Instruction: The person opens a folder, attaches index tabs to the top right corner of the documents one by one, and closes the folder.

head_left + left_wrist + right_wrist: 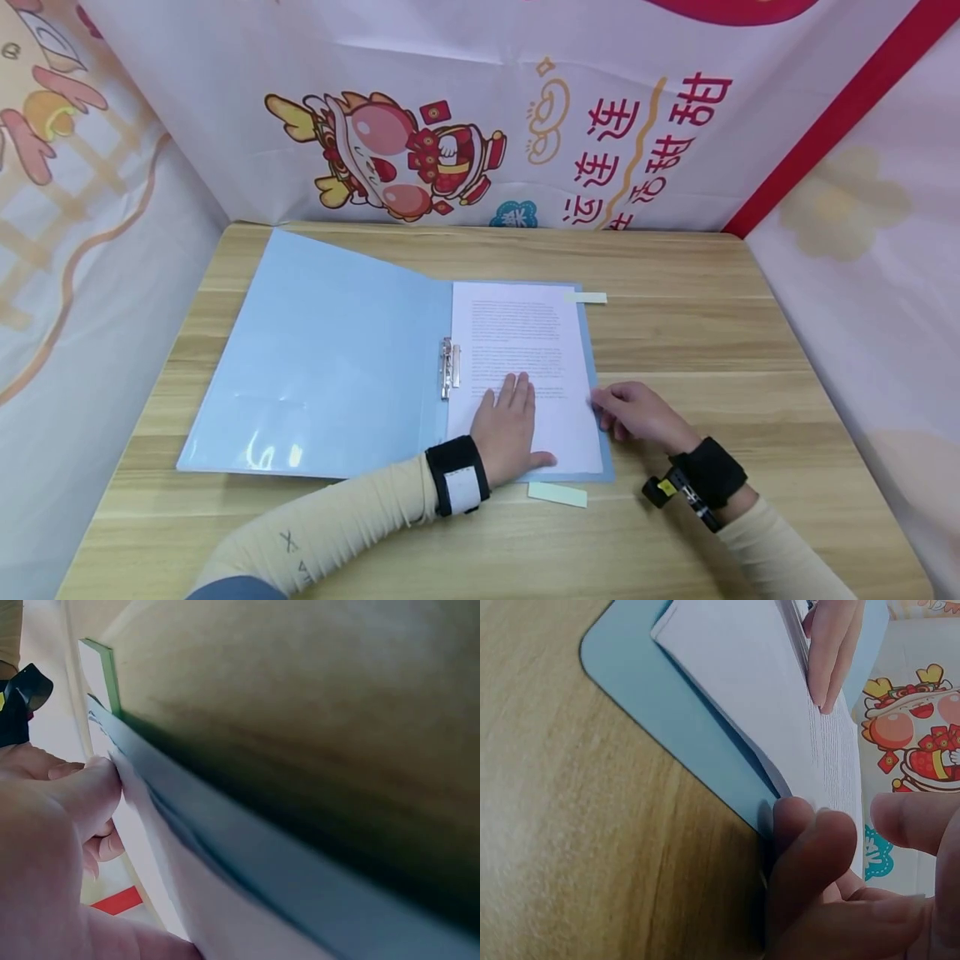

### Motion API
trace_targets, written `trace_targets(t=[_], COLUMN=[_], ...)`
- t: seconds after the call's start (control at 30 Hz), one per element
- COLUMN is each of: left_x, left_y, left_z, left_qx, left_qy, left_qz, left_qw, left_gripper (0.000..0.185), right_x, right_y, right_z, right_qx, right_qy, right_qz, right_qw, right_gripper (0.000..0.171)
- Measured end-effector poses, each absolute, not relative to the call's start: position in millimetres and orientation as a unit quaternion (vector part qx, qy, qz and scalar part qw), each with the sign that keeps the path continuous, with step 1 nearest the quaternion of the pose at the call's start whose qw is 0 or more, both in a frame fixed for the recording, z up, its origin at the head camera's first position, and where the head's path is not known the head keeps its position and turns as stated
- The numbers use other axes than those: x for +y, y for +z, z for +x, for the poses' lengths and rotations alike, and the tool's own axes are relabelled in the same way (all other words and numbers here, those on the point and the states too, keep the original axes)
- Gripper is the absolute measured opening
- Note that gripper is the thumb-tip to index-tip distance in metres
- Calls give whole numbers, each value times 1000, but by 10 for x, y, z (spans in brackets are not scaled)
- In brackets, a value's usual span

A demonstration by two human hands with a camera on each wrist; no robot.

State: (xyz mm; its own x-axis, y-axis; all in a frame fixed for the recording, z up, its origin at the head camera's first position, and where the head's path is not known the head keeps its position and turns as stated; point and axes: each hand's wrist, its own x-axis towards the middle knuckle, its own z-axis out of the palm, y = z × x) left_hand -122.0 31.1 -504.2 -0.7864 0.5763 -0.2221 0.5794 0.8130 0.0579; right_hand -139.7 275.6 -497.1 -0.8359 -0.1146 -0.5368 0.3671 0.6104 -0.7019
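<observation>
A light blue folder [322, 367] lies open on the wooden table [675, 333], with a metal clip [448, 367] at its spine. A stack of printed paper [525, 333] sits on its right half. My left hand [513, 417] presses flat on the lower part of the paper, fingers straight. My right hand [606, 412] is at the paper's right edge. In the right wrist view its curled fingers [810, 840] and thumb pinch that edge of the paper [757, 697], which lifts slightly off the folder [667, 727].
Two pale green sticky notes lie on the table, one [557, 494] just below the folder and one [585, 297] at its top right corner. Printed banner walls [480, 125] enclose the table at the back and both sides.
</observation>
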Motion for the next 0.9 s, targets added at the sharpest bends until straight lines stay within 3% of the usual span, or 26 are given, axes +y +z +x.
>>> trace_targets(t=[0.6,0.9], left_x=[322,323], left_y=[-5073,-5086], left_z=[-1220,-1232], left_qx=[944,942], left_qy=[-9,-19], left_qz=[311,314], left_qw=[111,115], left_gripper=[105,104], right_x=[2742,2716], right_y=[-4985,-4934], right_z=[-1387,-1368], right_qx=[857,865], right_qy=[-432,-416], right_qz=[79,24], right_qw=[269,279], right_gripper=[41,39])
